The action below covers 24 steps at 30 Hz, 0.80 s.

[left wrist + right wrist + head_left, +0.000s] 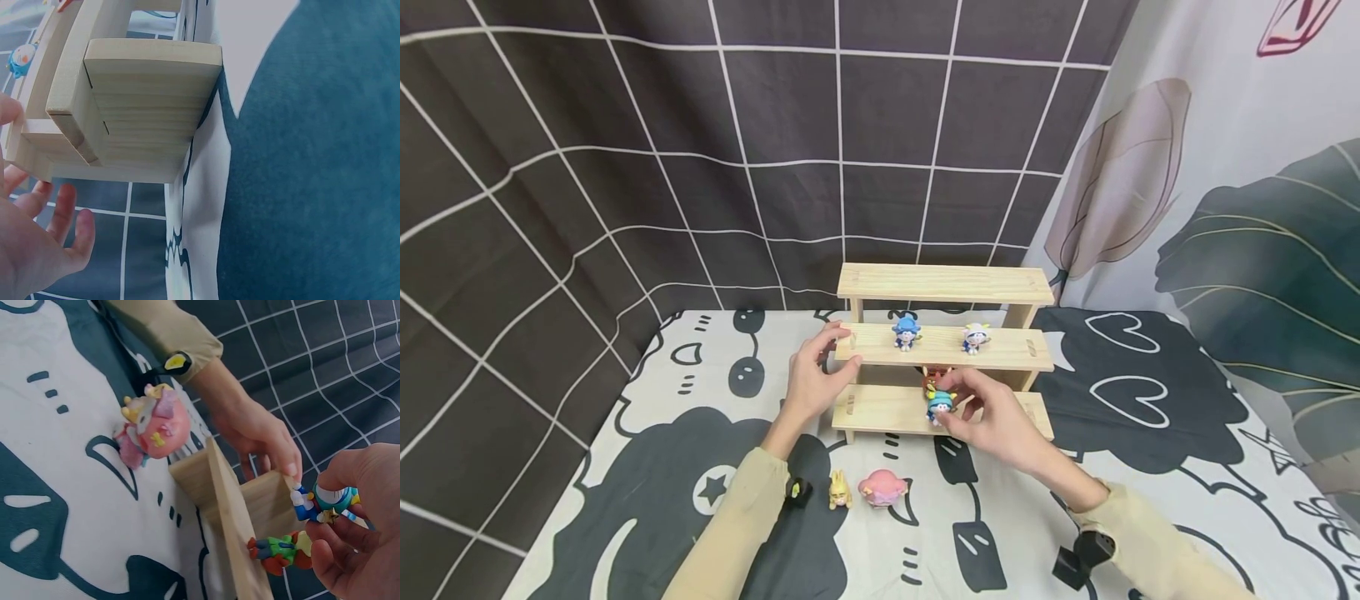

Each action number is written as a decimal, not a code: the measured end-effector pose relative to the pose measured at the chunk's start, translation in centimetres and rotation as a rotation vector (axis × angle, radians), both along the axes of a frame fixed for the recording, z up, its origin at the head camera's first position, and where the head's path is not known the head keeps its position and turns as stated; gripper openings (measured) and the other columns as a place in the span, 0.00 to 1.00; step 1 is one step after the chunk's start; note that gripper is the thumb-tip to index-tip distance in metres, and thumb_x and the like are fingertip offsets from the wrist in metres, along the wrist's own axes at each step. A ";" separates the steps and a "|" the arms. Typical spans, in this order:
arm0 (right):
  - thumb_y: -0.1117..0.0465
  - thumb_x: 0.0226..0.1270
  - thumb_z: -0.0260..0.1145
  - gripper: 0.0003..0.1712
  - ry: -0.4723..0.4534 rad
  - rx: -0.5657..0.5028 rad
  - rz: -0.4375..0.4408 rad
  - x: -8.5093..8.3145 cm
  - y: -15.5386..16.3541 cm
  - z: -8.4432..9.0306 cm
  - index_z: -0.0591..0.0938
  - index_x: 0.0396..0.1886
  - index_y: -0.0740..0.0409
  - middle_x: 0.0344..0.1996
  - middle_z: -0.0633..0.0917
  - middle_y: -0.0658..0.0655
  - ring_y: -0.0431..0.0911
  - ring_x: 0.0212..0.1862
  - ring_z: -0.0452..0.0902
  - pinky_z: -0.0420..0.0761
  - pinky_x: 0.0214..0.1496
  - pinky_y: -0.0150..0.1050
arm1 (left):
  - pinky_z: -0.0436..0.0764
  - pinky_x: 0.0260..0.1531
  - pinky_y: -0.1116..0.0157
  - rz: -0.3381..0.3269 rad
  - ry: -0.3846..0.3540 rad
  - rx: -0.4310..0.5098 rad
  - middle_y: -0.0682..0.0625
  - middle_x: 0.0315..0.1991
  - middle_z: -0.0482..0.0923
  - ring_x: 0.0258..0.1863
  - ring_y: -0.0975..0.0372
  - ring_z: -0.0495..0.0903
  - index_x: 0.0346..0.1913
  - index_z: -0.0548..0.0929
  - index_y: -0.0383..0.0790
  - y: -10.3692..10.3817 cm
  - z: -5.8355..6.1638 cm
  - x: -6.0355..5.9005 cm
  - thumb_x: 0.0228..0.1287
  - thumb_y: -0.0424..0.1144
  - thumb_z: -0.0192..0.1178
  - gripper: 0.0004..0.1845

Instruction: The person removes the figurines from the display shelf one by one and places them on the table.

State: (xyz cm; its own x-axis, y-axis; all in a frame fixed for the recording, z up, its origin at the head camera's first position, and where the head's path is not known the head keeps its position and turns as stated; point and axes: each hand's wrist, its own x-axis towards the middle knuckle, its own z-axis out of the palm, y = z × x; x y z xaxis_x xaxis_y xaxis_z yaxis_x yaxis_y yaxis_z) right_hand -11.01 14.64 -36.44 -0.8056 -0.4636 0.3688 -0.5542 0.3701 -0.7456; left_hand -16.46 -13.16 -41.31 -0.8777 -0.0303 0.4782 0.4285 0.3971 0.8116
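A three-tier wooden shelf stands on the patterned cloth. My left hand holds the left end of its middle tier, with the thumb against the plank. My right hand pinches a small teal-and-blue figurine just over the bottom tier; the same figurine shows between the fingertips in the right wrist view. A red and green figurine lies on the shelf right behind it. On the middle tier stand a blue figurine and a white one.
In front of the shelf on the cloth are a pink figurine, a yellow bunny and a small black piece. A dark checked curtain hangs behind and to the left, a leaf-print curtain to the right.
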 end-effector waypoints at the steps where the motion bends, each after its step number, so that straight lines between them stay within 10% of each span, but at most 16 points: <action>1: 0.73 0.55 0.74 0.19 -0.002 -0.002 0.003 0.1 0.0 -0.1 0.79 0.46 0.63 0.40 0.83 0.53 0.46 0.36 0.79 0.80 0.33 0.37 | 0.76 0.48 0.40 -0.001 -0.001 0.001 0.42 0.64 0.76 0.48 0.47 0.79 0.54 0.84 0.37 0.0 0.0 0.0 0.54 0.34 0.71 0.22; 24: 0.73 0.55 0.74 0.19 -0.086 0.019 0.059 2.8 -0.3 -2.9 0.79 0.45 0.61 0.37 0.82 0.50 0.47 0.34 0.78 0.81 0.32 0.36 | 0.76 0.49 0.40 -0.003 -0.003 -0.002 0.41 0.64 0.76 0.49 0.47 0.79 0.54 0.83 0.37 0.0 -0.1 -0.1 0.54 0.34 0.71 0.22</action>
State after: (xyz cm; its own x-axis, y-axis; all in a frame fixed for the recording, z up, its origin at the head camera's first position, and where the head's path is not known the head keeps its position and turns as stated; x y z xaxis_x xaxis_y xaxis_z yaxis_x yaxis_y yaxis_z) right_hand -8.17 14.33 -39.37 -0.8052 -0.5173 0.2901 -0.5095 0.3530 -0.7847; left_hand -16.54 -13.19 -41.38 -0.8793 -0.0271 0.4755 0.4270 0.3972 0.8124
